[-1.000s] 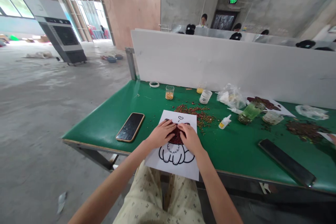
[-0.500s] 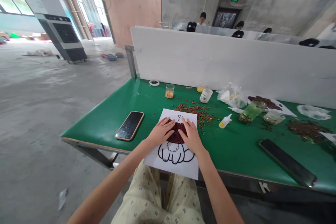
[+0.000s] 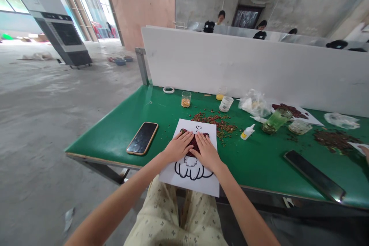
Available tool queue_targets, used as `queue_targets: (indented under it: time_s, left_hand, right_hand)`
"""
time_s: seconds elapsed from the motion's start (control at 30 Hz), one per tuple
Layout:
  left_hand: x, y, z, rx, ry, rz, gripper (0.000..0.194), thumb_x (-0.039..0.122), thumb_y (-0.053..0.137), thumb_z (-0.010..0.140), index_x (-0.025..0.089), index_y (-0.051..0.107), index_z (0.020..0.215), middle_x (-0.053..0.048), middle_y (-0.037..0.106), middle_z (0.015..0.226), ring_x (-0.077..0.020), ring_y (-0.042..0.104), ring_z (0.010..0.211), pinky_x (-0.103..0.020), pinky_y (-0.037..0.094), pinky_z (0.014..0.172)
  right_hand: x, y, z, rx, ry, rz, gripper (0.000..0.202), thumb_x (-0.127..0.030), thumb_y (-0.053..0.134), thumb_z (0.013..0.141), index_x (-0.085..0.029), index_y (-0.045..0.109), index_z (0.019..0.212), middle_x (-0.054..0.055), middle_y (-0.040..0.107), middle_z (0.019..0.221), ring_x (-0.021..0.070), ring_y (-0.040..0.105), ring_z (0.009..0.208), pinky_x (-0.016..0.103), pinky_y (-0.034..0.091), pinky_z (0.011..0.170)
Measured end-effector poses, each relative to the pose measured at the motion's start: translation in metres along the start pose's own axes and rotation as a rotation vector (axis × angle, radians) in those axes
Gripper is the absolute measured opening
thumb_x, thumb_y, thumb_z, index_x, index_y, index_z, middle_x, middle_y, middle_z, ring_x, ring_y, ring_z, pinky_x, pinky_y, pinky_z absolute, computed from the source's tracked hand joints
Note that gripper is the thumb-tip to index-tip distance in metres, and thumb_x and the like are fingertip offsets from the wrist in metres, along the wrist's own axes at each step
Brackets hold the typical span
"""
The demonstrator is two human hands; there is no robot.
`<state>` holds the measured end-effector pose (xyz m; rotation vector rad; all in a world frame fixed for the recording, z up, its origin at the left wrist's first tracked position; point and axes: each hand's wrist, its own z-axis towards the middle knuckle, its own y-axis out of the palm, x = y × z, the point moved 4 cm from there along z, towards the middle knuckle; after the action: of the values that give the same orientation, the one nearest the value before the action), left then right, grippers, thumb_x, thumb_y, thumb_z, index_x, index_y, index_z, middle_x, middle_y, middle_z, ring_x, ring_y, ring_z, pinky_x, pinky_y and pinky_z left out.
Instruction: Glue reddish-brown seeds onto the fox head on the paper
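A white sheet of paper (image 3: pixel 206 186) with a black-outlined animal drawing lies at the table's front edge, its lower end jutting over. Dark red beans (image 3: pixel 195 145) cover the animal's head. My left hand (image 3: pixel 179 146) rests flat on the left part of the bean layer, fingers stretched out. Flat on the right part lies my right hand (image 3: pixel 206 150), its fingers also extended, the two hands almost touching. Both palms hide much of the head. Loose mixed red and green beans (image 3: pixel 220 125) are scattered just beyond the sheet's right side.
On the green table (image 3: pixel 109 123) lie a phone (image 3: pixel 142 138), a glue bottle (image 3: pixel 247 132), a cup of yellow kernels (image 3: pixel 186 100), a clear jar (image 3: pixel 226 104), a green jar (image 3: pixel 276 121) and a black phone-like slab (image 3: pixel 314 176). A white board (image 3: pixel 245 61) stands behind. Another person's hand (image 3: pixel 365 153) shows at right.
My right hand has shifted slightly down and left, its fingers closer together. My left hand has moved a little down. Another person's hand has come into view at the right edge.
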<state>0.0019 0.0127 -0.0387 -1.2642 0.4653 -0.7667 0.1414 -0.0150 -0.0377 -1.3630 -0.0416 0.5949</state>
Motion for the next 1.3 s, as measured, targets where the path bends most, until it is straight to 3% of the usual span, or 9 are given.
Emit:
queue_targets:
  time_s: [0.17, 0.3, 0.37, 0.47, 0.63, 0.8, 1.0, 1.13, 1.3]
  left_hand:
    - [-0.002, 0.002, 0.001, -0.002, 0.002, -0.030, 0.054, 0.041, 0.023, 0.095, 0.016, 0.028, 0.143, -0.008, 0.033, 0.148, -0.0192, 0.028, 0.138, -0.038, 0.017, 0.114]
    - [-0.015, -0.004, 0.008, -0.052, -0.001, -0.200, 0.052, 0.039, 0.015, 0.097, 0.017, 0.034, 0.140, -0.006, 0.038, 0.145, -0.0150, 0.033, 0.135, -0.034, 0.024, 0.112]
    - [-0.023, -0.009, 0.013, -0.037, -0.040, -0.261, 0.053, 0.039, 0.012, 0.097, 0.019, 0.035, 0.140, -0.005, 0.039, 0.144, -0.0136, 0.034, 0.135, -0.032, 0.028, 0.110]
    - [-0.028, -0.013, 0.019, 0.006, -0.083, -0.187, 0.054, 0.043, 0.018, 0.096, 0.018, 0.033, 0.141, -0.007, 0.033, 0.147, -0.0176, 0.025, 0.139, -0.037, 0.022, 0.113]
    - [-0.016, 0.000, 0.021, -0.029, -0.048, -0.054, 0.058, 0.045, 0.020, 0.095, 0.010, 0.032, 0.140, -0.014, 0.032, 0.147, -0.0202, 0.023, 0.139, -0.037, 0.020, 0.113]
    - [-0.016, 0.010, 0.017, -0.004, -0.037, -0.026, 0.058, 0.043, 0.019, 0.095, 0.007, 0.033, 0.139, -0.014, 0.032, 0.147, -0.0203, 0.023, 0.139, -0.036, 0.018, 0.114]
    - [-0.024, 0.003, 0.021, -0.026, 0.030, -0.090, 0.051, 0.027, 0.011, 0.096, 0.011, 0.035, 0.138, -0.012, 0.035, 0.146, -0.0171, 0.025, 0.139, -0.037, 0.022, 0.112]
    - [-0.011, -0.004, 0.024, -0.019, 0.030, -0.030, 0.051, 0.028, 0.017, 0.095, 0.011, 0.032, 0.140, -0.011, 0.032, 0.148, -0.0194, 0.021, 0.140, -0.039, 0.016, 0.114]
    - [0.004, 0.005, 0.021, -0.062, 0.013, 0.033, 0.053, 0.028, 0.023, 0.093, 0.007, 0.033, 0.140, -0.013, 0.031, 0.148, -0.0215, 0.023, 0.139, -0.038, 0.016, 0.114]
  right_hand:
    - [0.002, 0.001, 0.002, -0.018, 0.004, 0.047, 0.076, -0.061, 0.031, 0.089, -0.009, 0.028, 0.144, 0.017, 0.026, 0.149, 0.0270, 0.022, 0.139, 0.048, 0.019, 0.113]
    - [0.012, -0.004, 0.002, -0.062, 0.012, 0.169, 0.073, -0.058, 0.022, 0.092, -0.010, 0.018, 0.147, 0.016, 0.022, 0.150, 0.0240, 0.018, 0.140, 0.048, 0.015, 0.114]
    - [0.017, -0.008, 0.002, -0.012, 0.028, 0.204, 0.069, -0.055, 0.020, 0.093, -0.014, 0.011, 0.148, 0.014, 0.018, 0.152, 0.0224, 0.014, 0.141, 0.049, 0.014, 0.114]
    - [0.022, -0.006, 0.003, 0.056, 0.053, 0.140, 0.075, -0.059, 0.027, 0.091, -0.012, 0.012, 0.148, 0.015, 0.014, 0.152, 0.0256, 0.008, 0.141, 0.050, 0.013, 0.114]
    - [0.020, 0.009, 0.006, 0.023, 0.109, 0.055, 0.076, -0.060, 0.022, 0.091, -0.005, 0.023, 0.145, 0.018, 0.020, 0.150, 0.0283, 0.015, 0.140, 0.049, 0.018, 0.113]
    - [0.019, 0.009, 0.006, 0.014, 0.111, 0.049, 0.078, -0.060, 0.022, 0.091, -0.003, 0.026, 0.143, 0.018, 0.021, 0.150, 0.0276, 0.016, 0.140, 0.045, 0.017, 0.114]
    - [0.021, -0.004, 0.008, -0.017, 0.142, 0.062, 0.075, -0.056, 0.011, 0.093, -0.004, 0.023, 0.145, 0.018, 0.022, 0.150, 0.0254, 0.017, 0.140, 0.045, 0.016, 0.114]
    - [0.007, -0.007, 0.005, 0.043, 0.089, -0.005, 0.083, -0.064, 0.021, 0.089, -0.001, 0.025, 0.143, 0.020, 0.021, 0.149, 0.0271, 0.016, 0.140, 0.044, 0.013, 0.115]
    - [-0.008, 0.002, 0.002, -0.001, 0.056, -0.048, 0.084, -0.064, 0.017, 0.089, 0.000, 0.026, 0.143, 0.019, 0.023, 0.149, 0.0262, 0.018, 0.140, 0.043, 0.015, 0.115]
